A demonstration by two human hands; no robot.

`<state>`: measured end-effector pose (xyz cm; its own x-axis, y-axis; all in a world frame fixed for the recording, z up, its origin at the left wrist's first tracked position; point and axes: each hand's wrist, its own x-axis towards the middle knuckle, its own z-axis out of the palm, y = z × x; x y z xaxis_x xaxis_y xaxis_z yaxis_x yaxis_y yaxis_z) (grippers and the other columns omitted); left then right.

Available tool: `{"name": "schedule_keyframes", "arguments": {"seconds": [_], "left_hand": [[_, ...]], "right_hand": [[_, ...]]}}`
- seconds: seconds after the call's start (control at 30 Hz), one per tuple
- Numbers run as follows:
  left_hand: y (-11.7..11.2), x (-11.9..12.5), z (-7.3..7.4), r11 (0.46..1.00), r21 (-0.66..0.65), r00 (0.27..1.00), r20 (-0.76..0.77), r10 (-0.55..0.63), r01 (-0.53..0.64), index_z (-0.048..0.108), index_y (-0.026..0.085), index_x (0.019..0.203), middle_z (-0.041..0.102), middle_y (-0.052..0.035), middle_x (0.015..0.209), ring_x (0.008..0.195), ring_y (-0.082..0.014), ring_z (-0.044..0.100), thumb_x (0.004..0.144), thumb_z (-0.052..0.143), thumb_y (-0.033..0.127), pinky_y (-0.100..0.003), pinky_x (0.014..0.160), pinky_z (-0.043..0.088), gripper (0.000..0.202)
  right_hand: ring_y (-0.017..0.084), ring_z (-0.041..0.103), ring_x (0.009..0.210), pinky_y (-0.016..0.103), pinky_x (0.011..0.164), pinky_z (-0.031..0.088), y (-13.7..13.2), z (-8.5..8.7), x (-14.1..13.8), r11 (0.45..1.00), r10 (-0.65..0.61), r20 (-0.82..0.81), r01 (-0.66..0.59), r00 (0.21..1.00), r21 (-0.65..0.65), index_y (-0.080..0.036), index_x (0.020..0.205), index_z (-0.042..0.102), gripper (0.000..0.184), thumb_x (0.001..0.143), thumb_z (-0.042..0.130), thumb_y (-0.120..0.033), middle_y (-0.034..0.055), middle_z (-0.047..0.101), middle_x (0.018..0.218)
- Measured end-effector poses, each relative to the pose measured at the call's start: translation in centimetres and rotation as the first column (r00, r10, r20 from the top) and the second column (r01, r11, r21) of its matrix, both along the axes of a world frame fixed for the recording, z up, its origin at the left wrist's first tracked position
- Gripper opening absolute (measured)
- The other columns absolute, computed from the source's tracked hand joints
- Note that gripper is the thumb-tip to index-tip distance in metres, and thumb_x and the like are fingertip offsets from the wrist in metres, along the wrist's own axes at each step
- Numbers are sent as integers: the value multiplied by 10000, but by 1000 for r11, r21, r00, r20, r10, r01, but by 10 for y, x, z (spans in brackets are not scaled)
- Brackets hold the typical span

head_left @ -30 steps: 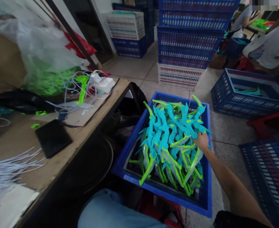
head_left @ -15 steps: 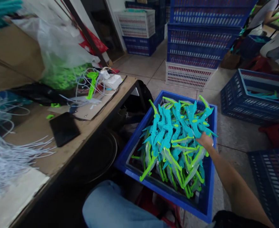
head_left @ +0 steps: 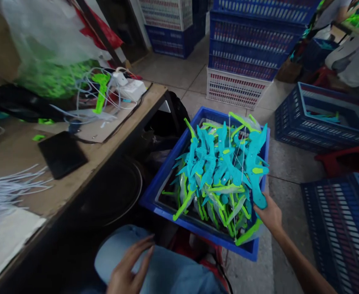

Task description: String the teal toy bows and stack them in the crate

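In my right hand point(head_left: 269, 214) is a teal toy bow point(head_left: 254, 163) with lime-green limbs and a white string, gripped by the lower end of its handle. The bow stands above the right side of a blue crate point(head_left: 173, 220). Many similar toy bows point(head_left: 208, 163) lie heaped in that crate, their limbs and strings overlapping. Over my jeans-clad thigh, at the bottom of the view, my left hand point(head_left: 132, 265) is empty with its fingers apart.
On the left, a workbench point(head_left: 106, 153) carries a black tablet-like slab point(head_left: 62, 154), white cords point(head_left: 17, 183), a green plastic part point(head_left: 101, 92) and a power strip point(head_left: 133, 89). Stacked crates point(head_left: 243, 49) rise behind; more crates point(head_left: 323, 122) stand right. A person sits far right.
My right hand has drawn one toy bow up from the heap and toward me. My left hand has come into view over my thigh. The whole view has shifted slightly.
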<state>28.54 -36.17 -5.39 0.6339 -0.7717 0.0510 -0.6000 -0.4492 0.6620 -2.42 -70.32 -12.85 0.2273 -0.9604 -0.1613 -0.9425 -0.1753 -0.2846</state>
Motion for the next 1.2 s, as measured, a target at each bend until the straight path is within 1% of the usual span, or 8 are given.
{"name": "schedule_keyframes", "arguments": {"seconds": [0.2,0.37,0.47,0.57,0.7,0.9,1.03,1.2], "left_hand": [[-106,-17,-44,993,107,890,-456,1,54,620,186,1154,686,-94,1160,1039,-246,663,828,507,519,-376,919,537,480],[-173,-25,-76,949,187,935,-299,-191,253,497,140,1311,504,-158,1406,1359,-285,398,816,576,361,-472,1130,314,548],[-212,-36,-82,832,369,910,-161,-382,414,365,140,1418,336,-163,1523,1445,-327,195,785,625,336,-522,1159,211,712],[-241,-48,-82,713,489,847,-117,-518,503,353,160,1418,416,-166,1468,1402,-340,298,742,693,341,-535,1152,199,778],[-262,-62,-74,632,521,769,-77,-634,574,554,170,1197,648,-132,1137,1108,-292,594,784,677,275,-446,1006,408,444],[-280,-75,-39,663,518,743,76,-665,540,578,148,1133,641,-162,1083,1071,-285,585,923,402,147,-424,922,418,275],[-284,-56,-26,701,538,772,138,-621,468,568,140,1141,653,-153,1034,1007,-270,604,910,425,152,-394,859,436,273],[-276,-36,-36,724,581,810,180,-558,370,603,110,1057,661,-182,1008,1001,-286,612,890,419,87,-417,860,430,250]], "right_hand": [[283,672,821,344,673,509,21,6,4,998,-1,216,-11,976,55,-159,1219,582,688,638,566,-526,95,721,947],[245,663,764,331,684,526,36,8,2,984,44,281,-91,959,156,-163,1175,603,645,620,570,-490,58,717,879],[230,657,747,318,687,534,44,13,-5,983,43,334,-100,942,157,-163,1160,603,642,628,584,-522,44,716,866],[239,665,788,311,704,536,49,19,-14,985,70,353,-121,933,124,-155,1158,602,643,643,590,-541,52,719,890],[267,680,846,323,703,518,50,28,-25,994,67,159,-80,985,76,-211,1192,600,596,676,568,-507,56,720,973],[282,690,823,309,626,471,42,28,-34,977,-101,-191,133,976,165,-215,1277,551,612,720,542,-469,77,723,919],[290,690,845,317,646,469,46,22,-32,967,-119,-130,145,984,208,-209,1293,537,632,713,528,-458,72,722,929],[319,680,875,347,671,483,49,27,-32,973,-198,10,195,980,125,-212,1268,555,675,673,520,-529,83,723,974]]}}
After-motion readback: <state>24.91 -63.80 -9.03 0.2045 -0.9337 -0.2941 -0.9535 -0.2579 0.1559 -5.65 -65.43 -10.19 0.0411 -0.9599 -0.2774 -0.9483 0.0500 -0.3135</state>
